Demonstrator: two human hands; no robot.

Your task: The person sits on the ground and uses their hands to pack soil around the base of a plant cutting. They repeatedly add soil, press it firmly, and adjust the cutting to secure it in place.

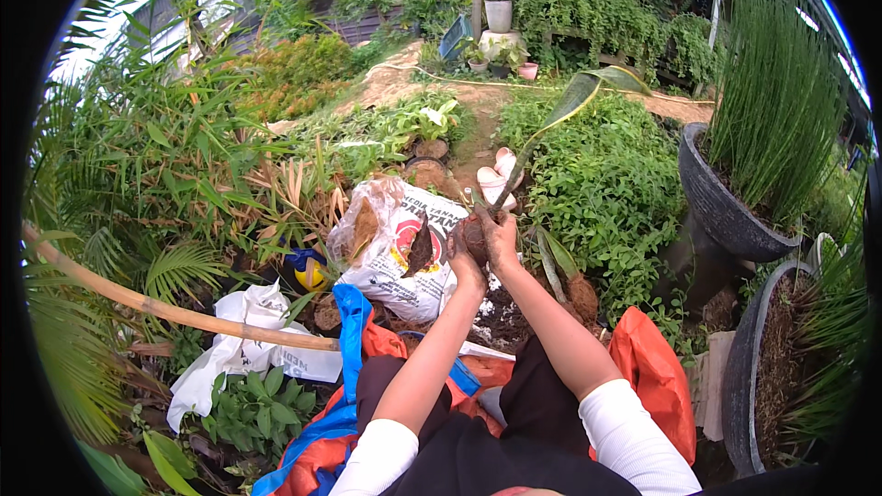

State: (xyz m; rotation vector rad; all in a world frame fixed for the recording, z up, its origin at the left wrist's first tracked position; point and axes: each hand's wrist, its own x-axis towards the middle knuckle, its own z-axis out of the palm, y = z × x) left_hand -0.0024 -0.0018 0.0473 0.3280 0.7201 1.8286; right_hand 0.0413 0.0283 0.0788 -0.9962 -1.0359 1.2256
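My left hand and my right hand are closed from both sides around the brown root ball of a snake plant. Soil darkens my fingers. Its long, yellow-edged leaf leans up and away to the right. Just right of my right wrist lies a second snake plant with its own fibrous root ball. Below my hands, dark soil with white bits is spread. To the left rests a white printed sack, with a dark pointed thing in front whose kind I cannot tell.
Orange and blue tarpaulin lies around my legs. A bamboo pole crosses at left above a crumpled white sack. Large black planters with tall green stems stand at right. Pink-white shoes sit beyond my hands, beside leafy plants.
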